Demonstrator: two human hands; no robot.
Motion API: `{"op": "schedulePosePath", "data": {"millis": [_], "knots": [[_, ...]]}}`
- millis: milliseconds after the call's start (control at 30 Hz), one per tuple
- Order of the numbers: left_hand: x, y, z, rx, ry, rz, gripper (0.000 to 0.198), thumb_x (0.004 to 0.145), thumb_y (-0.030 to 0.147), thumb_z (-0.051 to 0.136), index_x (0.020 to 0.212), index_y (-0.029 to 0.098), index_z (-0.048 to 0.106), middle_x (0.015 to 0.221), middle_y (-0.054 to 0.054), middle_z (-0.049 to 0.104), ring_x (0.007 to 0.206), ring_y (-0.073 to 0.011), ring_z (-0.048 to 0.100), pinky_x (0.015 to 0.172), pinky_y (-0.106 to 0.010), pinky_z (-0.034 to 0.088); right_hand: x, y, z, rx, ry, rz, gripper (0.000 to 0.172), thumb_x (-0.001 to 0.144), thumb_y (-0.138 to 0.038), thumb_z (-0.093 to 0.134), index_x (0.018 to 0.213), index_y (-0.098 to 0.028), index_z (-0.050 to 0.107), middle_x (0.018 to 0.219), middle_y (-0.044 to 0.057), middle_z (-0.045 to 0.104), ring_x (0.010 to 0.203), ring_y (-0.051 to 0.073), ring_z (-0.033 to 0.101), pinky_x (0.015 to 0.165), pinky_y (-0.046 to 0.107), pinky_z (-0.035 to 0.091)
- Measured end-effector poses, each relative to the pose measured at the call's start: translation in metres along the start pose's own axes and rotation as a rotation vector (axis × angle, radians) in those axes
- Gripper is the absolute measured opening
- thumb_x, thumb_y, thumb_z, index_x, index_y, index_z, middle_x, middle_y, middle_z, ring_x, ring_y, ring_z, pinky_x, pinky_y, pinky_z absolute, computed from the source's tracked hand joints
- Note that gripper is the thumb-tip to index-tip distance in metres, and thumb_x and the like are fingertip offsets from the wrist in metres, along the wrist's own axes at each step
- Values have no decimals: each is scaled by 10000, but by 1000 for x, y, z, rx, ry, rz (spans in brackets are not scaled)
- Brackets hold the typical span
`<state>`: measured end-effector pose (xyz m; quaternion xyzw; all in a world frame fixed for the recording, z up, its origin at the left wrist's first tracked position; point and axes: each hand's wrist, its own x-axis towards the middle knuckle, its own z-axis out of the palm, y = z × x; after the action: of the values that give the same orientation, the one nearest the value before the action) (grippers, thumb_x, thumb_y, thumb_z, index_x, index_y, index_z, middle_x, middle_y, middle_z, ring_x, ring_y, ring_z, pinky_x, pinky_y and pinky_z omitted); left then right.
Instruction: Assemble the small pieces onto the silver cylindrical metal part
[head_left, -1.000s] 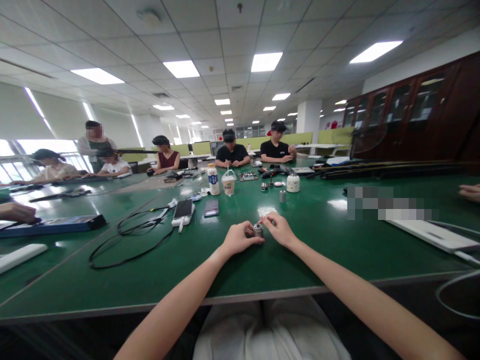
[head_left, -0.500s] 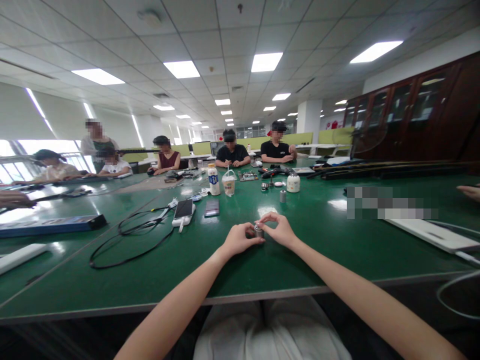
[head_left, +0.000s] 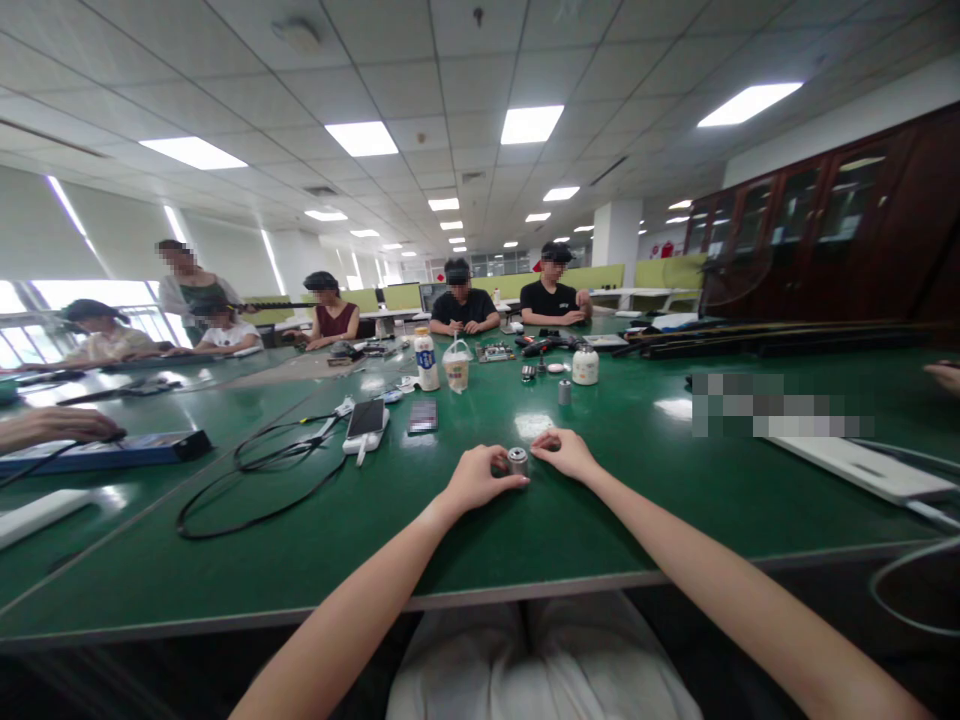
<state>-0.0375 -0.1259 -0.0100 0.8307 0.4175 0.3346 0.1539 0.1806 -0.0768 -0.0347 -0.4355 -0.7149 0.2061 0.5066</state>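
Observation:
A small silver metal cylinder with a dark hole in its top stands upright on the green table. My left hand grips it from the left, thumb in front and fingers behind. My right hand is just to the right of the cylinder, apart from it, thumb and fingertips pinched together. Whatever is between those fingertips, if anything, is too small to make out. Farther back stands a second metal cylinder.
Left of my hands lie a phone, a white power bank and a looped black cable. Beyond are a bottle, a cup and a white jar. A co-worker's hand is over a blue power strip.
My right hand has come off the top of the cylinder and moved slightly right. My left hand stays around it. A co-worker's hand has moved over the power strip at left.

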Motion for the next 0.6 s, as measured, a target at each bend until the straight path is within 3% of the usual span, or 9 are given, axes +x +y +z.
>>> {"op": "schedulePosePath", "data": {"millis": [200,367,600], "knots": [[0,3,-2,40,-6,28,467,702,554,741,1010,203,734,857,-55,764,810,-238,698,766,-299,516,-2,1,1,-33,-31,9,97,643,-143,752,707,-209,720,708,16,763,705,214,740,706,347,585],[-1,7,-5,76,-10,54,401,737,522,718,993,214,744,843,-51,761,824,-246,672,792,-315,487,-5,-16,2,-20,33,-54,26,705,-198,721,730,-198,712,725,40,759,717,225,732,710,360,573],[-1,8,-5,92,-24,74,329,764,475,694,961,218,745,848,-38,762,844,-242,642,808,-322,468,-15,-53,9,43,69,-235,45,809,-237,678,776,-237,708,873,32,770,886,236,690,968,474,447]]}}
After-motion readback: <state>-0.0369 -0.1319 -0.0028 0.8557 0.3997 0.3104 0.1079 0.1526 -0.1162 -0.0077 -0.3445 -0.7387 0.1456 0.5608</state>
